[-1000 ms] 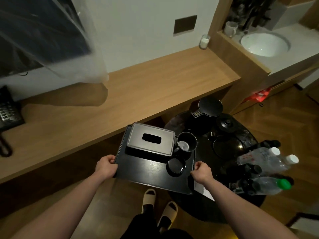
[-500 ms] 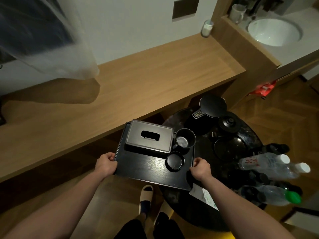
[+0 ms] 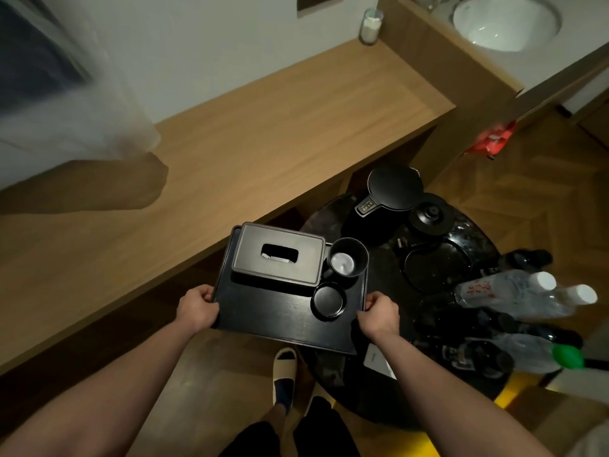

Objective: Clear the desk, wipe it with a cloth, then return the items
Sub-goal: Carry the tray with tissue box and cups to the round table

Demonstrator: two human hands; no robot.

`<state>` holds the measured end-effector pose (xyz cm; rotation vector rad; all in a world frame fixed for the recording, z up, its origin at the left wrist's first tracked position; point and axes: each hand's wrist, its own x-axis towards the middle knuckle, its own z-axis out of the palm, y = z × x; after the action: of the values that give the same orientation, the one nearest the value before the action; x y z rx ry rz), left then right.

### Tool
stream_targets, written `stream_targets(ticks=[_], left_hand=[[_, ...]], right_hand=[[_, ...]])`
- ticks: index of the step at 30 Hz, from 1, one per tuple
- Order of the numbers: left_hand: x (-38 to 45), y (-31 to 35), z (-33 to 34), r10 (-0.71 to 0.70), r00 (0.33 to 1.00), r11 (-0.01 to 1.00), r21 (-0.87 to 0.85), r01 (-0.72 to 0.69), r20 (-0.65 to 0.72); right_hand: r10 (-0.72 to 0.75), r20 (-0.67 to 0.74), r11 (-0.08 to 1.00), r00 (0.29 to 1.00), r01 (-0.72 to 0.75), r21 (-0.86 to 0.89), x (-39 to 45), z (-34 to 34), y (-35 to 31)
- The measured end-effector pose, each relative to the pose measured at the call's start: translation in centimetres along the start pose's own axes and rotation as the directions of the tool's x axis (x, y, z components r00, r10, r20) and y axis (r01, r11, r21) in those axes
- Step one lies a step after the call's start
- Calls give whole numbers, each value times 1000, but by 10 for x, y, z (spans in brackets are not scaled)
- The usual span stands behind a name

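I carry a black tray [image 3: 270, 319] in both hands, held in the air between the wooden desk [image 3: 263, 133] and a round black side table [image 3: 379, 387]. My left hand [image 3: 197, 308] grips the tray's left edge and my right hand [image 3: 379, 313] grips its right edge. On the tray sit a dark tissue box [image 3: 278, 257], a black mug [image 3: 347, 260] and a small round black coaster [image 3: 328, 300]. The tray's far corner overlaps the desk's front edge.
The side table holds a black kettle [image 3: 393, 196], its lid [image 3: 430, 212], a dark round base [image 3: 435, 267] and several plastic bottles [image 3: 514, 291]. A glass candle [image 3: 370, 26] stands at the desk's back right. A sheer curtain [image 3: 108, 103] hangs at left; a white sink [image 3: 504, 23] lies far right.
The tray has moved a little towards the desk, both hands keeping their grip. My view has shifted right, so the telephone at the desk's left end has left the frame.
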<state>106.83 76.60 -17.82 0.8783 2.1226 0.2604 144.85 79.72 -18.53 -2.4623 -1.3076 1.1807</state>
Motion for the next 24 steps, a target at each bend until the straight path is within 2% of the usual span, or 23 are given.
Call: stream_targets(ticks=[9,18,24], left_hand=[[-9,0,32,5,1000,1000,10,-5,8],[-32,0,71,16,999,999,40,-18,50],[-40,2,80,18,999,998,56,-20,38]], right_hand=[[6,-98,1000,995,-5,6,9,-13,20],[-10,-151,998,989,-1,-67,25,-29,40],[-140,-139,989,980,130,-73,-5,-49,49]])
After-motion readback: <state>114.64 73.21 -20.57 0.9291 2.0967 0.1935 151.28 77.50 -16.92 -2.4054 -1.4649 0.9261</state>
